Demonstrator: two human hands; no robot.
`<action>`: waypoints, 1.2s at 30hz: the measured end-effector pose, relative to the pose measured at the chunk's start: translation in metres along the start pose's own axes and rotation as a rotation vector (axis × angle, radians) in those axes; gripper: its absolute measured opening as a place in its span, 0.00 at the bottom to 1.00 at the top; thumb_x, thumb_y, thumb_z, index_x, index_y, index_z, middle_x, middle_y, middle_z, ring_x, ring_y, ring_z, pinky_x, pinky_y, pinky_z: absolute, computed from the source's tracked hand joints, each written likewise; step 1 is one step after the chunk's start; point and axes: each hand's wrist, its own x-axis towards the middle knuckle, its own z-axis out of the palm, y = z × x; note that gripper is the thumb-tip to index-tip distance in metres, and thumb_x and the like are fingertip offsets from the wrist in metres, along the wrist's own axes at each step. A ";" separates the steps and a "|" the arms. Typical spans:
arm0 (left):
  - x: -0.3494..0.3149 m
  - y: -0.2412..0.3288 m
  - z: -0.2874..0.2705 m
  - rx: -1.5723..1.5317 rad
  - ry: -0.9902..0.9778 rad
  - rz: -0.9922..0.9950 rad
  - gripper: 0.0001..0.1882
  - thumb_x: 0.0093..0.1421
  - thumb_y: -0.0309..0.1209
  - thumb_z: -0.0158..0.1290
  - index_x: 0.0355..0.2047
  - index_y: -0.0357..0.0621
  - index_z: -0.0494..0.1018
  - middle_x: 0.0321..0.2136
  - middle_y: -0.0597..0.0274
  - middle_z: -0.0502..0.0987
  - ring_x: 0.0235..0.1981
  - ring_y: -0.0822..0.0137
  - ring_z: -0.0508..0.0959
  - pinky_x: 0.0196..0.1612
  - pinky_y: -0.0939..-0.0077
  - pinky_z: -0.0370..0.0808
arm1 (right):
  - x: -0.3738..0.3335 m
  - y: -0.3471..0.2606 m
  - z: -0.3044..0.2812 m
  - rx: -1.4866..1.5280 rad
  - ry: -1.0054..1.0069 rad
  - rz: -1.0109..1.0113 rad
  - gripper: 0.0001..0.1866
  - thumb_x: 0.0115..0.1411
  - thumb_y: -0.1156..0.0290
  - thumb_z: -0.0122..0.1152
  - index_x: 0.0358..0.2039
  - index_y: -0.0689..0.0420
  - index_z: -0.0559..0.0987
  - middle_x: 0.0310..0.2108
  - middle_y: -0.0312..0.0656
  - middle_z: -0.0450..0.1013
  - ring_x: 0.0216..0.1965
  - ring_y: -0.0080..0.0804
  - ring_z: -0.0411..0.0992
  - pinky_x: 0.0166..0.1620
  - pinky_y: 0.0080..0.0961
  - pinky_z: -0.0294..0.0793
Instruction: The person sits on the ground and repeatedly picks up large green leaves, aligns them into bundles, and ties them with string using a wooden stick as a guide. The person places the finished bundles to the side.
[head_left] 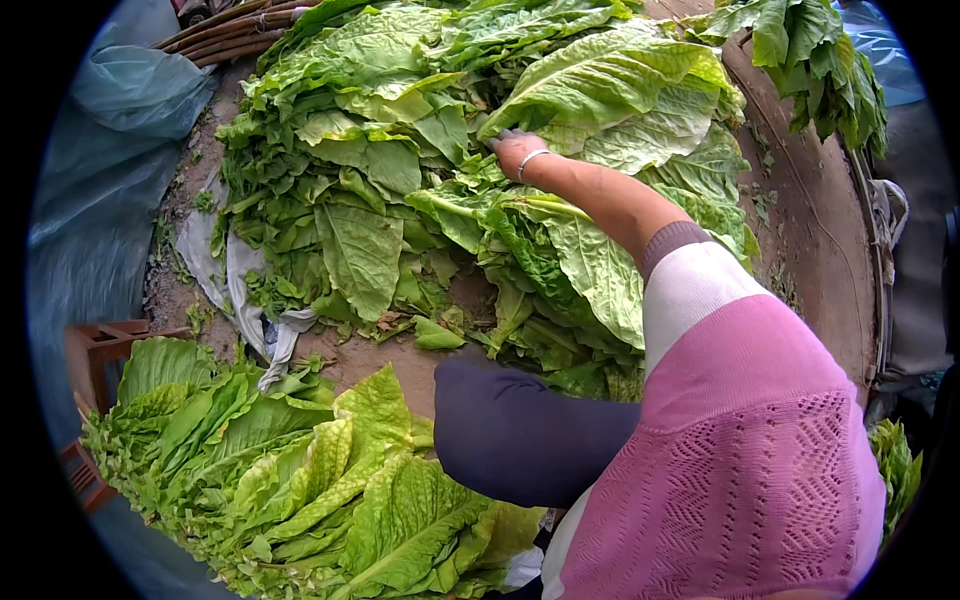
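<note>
My right hand [516,152], with a pale bracelet at its wrist and dark fingertips, reaches into a wide heap of large green tobacco leaves [362,255]. Its fingers are closed at the stem end of a broad yellow-green tobacco leaf [600,85], which extends toward the upper right. That leaf partly hides the fingertips. Below the reaching arm, more leaves hang over the near side of the heap. My left hand is not in view.
Another pile of tobacco leaves [300,480] lies at the lower left on a reddish-brown frame [105,350]. My dark-clad knee [530,430] stands between the piles. Blue plastic sheeting [110,220] covers the left side. Bundled sticks [230,32] lie far left; leaves hang [835,85] far right.
</note>
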 end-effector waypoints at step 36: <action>0.067 -0.029 0.063 -0.108 0.105 -0.274 0.11 0.62 0.36 0.43 0.32 0.40 0.65 0.15 0.66 0.64 0.11 0.76 0.60 0.10 0.83 0.56 | 0.021 0.035 -0.030 -0.045 -0.064 -0.134 0.16 0.49 0.69 0.57 0.41 0.53 0.74 0.39 0.44 0.72 0.43 0.41 0.72 0.41 0.35 0.72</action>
